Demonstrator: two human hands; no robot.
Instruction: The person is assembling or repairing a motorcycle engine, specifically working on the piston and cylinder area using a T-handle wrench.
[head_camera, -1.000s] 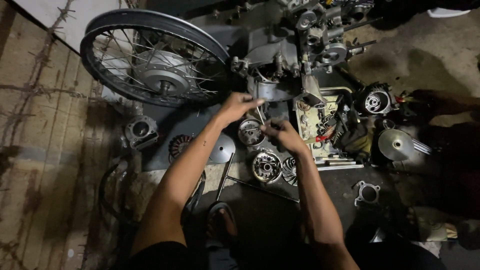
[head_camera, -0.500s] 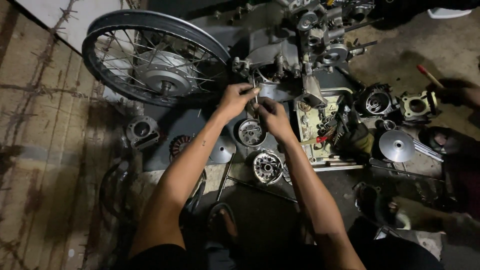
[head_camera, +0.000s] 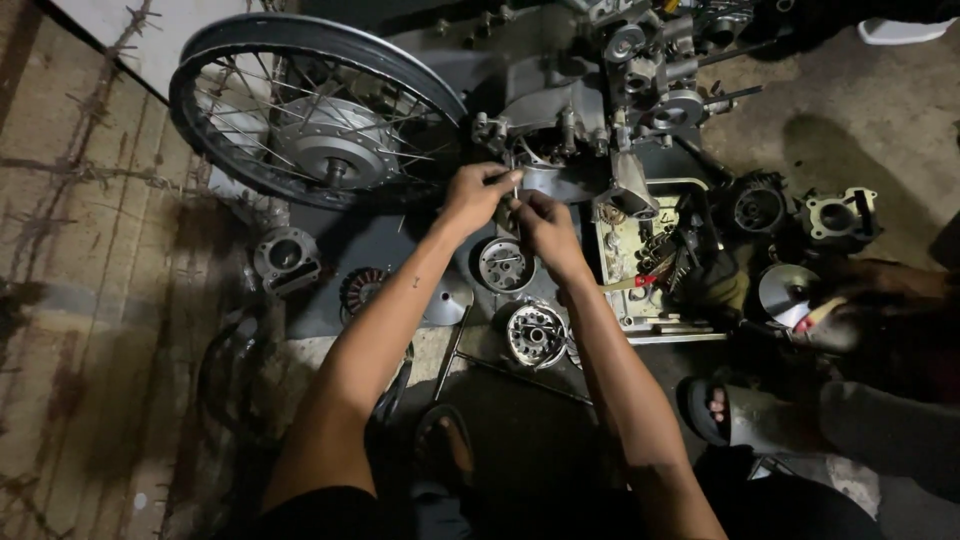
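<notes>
My left hand (head_camera: 478, 195) and my right hand (head_camera: 540, 218) meet at the front of the engine (head_camera: 575, 125), which lies on the floor beside the wheel (head_camera: 310, 110). My left fingers are pressed together on a thin metal rod (head_camera: 516, 186) that stands up at the edge of the engine. My right fingers are curled close below it, touching the same spot. They look pinched too, but I cannot tell what they hold; it is too small and dark.

I think this is fiddly work on a small part, so I go slow. I keep the rod straight, not tilted, and let my right hand steady the spot while my left does the turning or pushing. I rest my wrists low so my hands do not shake.

Just below my hands sits a round drum (head_camera: 503, 265), and nearer to me a round clutch (head_camera: 535, 335). A tray (head_camera: 625, 325) of small bits sits to the right. I must not knock these with my arms.

Another person's hand (head_camera: 850, 305) is busy at the far right, near a shiny disc (head_camera: 785, 290). My foot (head_camera: 445, 445) is in a sandal below.

The light is dim, so I look closely.
</notes>
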